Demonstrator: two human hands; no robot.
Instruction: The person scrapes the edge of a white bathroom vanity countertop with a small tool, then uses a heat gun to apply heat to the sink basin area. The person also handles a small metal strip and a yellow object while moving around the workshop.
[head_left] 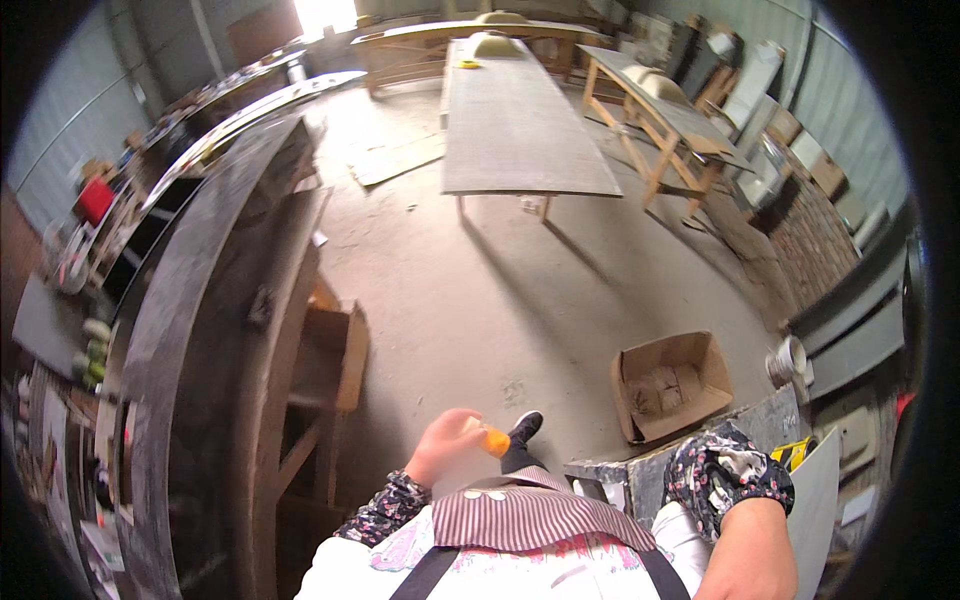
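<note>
My left hand (447, 445) is held out in front of my waist, its fingers closed around a small orange-yellow object (494, 442). Blur and the fingers hide what kind of object it is. My right arm is bent at the lower right, with a dark floral sleeve (725, 478) bunched near the elbow. The sleeve and arm cover my right hand. Beside that arm are a dark-topped surface (755, 425) and a pale upright panel (818, 510). A striped apron (545, 512) hangs at my waist.
A long dark bench (215, 300) runs along my left, with an open-sided box (335, 350) under it. An open cardboard box (672, 385) and a white bucket (788, 358) are at right. A long grey-topped table (525, 125) stands ahead; another table (665, 105) is farther right.
</note>
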